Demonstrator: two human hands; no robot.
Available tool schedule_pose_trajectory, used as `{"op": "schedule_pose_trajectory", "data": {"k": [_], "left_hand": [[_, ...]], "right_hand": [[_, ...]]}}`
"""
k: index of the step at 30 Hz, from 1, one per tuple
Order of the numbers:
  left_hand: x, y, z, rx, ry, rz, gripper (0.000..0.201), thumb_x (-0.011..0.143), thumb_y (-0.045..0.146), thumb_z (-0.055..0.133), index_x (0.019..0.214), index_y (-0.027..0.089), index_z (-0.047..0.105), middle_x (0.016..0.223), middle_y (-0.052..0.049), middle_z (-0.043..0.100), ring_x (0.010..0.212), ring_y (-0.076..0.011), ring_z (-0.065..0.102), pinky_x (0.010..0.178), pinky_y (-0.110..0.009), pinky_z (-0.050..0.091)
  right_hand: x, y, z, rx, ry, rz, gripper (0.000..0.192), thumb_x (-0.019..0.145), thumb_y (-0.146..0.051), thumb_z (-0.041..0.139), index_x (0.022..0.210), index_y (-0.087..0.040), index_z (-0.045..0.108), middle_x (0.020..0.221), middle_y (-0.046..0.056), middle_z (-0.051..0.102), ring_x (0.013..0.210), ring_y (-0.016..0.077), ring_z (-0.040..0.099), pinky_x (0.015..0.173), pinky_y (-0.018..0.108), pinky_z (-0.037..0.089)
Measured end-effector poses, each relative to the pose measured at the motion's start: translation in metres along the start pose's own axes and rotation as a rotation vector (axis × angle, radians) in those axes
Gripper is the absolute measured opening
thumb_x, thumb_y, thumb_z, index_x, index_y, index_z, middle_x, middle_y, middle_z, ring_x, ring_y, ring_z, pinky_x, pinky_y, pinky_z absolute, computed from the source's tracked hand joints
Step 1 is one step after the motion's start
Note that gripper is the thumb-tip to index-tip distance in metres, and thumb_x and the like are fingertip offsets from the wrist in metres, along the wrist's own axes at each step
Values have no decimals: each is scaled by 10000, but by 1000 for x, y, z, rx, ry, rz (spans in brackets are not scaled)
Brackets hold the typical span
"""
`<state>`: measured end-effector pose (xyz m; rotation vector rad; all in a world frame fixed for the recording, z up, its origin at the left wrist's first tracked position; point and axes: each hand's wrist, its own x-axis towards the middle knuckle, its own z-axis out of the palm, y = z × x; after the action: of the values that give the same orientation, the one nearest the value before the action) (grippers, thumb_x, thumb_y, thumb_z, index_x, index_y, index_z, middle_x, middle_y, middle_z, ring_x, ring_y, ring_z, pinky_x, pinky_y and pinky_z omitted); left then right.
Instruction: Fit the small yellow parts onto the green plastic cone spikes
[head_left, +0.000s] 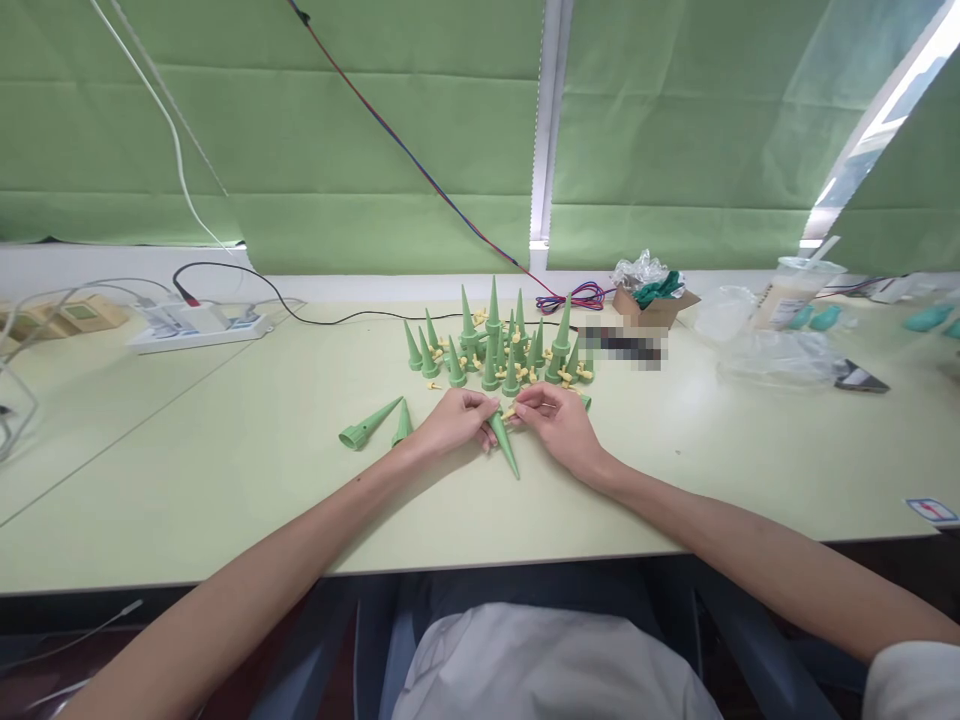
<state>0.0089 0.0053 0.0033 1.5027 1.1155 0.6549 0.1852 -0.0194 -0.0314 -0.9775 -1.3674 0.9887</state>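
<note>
My left hand [461, 420] is closed on the wide end of a green plastic cone spike [505, 447], whose tip points down toward me. Pinched in my right hand [555, 425] is a small yellow plastic piece [510, 411], held against or very close to the cone's wide end; whether they touch I cannot tell. Behind both hands stand several upright green cones [490, 365] with yellow pieces scattered among them. To the left of my left hand, a green cone [367, 425] lies on its side, and another cone [403, 422] is beside it, partly hidden by my forearm.
A white power strip [199, 330] with cables sits at the left. Toward the back right are a cardboard box [652, 308], a plastic cup with a straw [787, 292], clear plastic packaging [780, 358] and a dark phone-like object [861, 377]. The table's front edge runs below my forearms.
</note>
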Motion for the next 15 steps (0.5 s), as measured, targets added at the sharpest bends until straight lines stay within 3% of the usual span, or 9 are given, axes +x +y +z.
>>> {"op": "schedule_pose_trajectory", "data": {"k": [15], "left_hand": [[-2,2,3,-99,74,-59,332,843,381,682,672,98,654,561,-82,654,483,-130,592,536,-257,494]], "right_hand": [[-3,2,2,-10,12,-10,160,777,-326,713,731,-193,637,764,44,702,702,224,729,733,398,625]]}}
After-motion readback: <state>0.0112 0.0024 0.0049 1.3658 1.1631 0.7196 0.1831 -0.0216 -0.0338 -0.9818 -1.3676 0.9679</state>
